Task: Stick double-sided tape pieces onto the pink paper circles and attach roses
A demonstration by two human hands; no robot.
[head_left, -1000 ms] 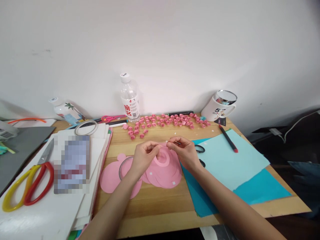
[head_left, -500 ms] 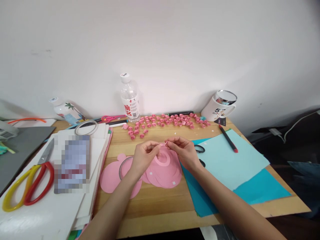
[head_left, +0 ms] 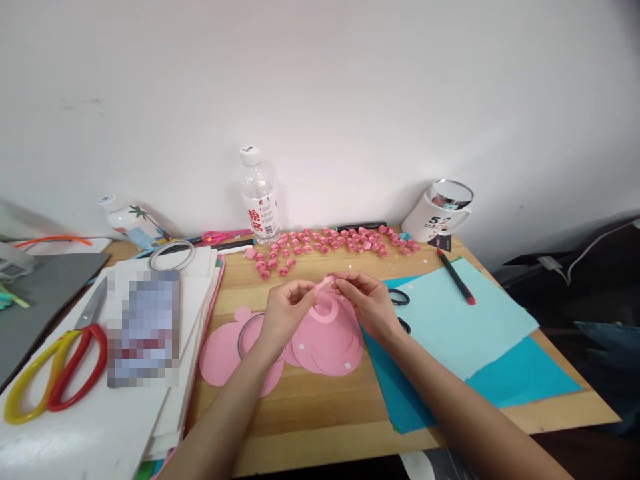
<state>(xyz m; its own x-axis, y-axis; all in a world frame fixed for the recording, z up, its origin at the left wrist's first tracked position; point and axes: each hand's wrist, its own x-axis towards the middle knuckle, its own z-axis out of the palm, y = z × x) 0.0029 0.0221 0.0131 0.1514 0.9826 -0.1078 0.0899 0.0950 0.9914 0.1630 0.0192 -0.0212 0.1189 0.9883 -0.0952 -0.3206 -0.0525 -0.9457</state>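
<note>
Between my hands is a pink paper strip [head_left: 326, 312] cut in a curl, its loop hanging down over pink paper circles [head_left: 333, 353]. My left hand [head_left: 290, 308] pinches the strip between thumb and fingers. The strip's upper end is pinched by my right hand [head_left: 366, 300], where the paper looks bent or rolled; the fingertips partly hide it. More pink circles [head_left: 217, 353] lie to the left under my left forearm, with a grey ring [head_left: 241, 340] on them. Behind my hands sit many small rolled pink paper roses [head_left: 325, 248].
Scissors with yellow and red handles [head_left: 80, 367] lie on white sheets [head_left: 115, 433] at left. A clear bottle [head_left: 261, 207] and a white mug [head_left: 431, 217] stand along the wall. Blue paper [head_left: 525, 380], black-handled scissors [head_left: 400, 297] and a marker [head_left: 457, 279] are at right.
My left hand has shifted slightly left, and more of the strip shows between the fingertips. The curl has risen a little. Both hands still pinch the paper.
</note>
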